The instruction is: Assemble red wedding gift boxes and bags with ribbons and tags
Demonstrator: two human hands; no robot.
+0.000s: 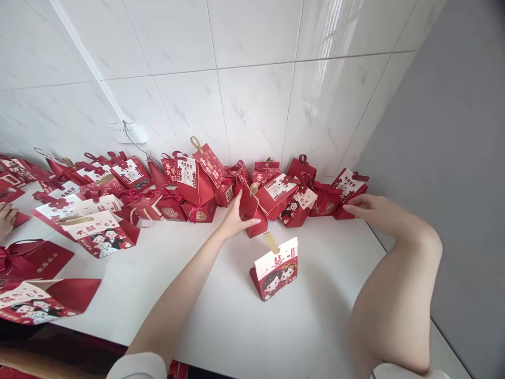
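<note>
My left hand [233,222] reaches to the row of red gift boxes by the wall, thumb and forefinger spread apart. It touches a red gift box [252,211] with a gold ribbon loop, the thumb lying across its front. At the row's right end, the fingertips of my right hand [365,206] rest against a red and white gift box [347,188], fingers stretched out; its other fingers are partly hidden. Nearer to me, a gift box [277,271] printed with two cartoon faces stands upright on the white table [224,310], apart from both hands.
Several more red boxes [104,231] crowd the table's left side. Another person's hand [7,218] shows at the left edge. Tiled wall [252,105] with a power socket [127,133] and cord stands behind. A grey panel [445,158] borders the right.
</note>
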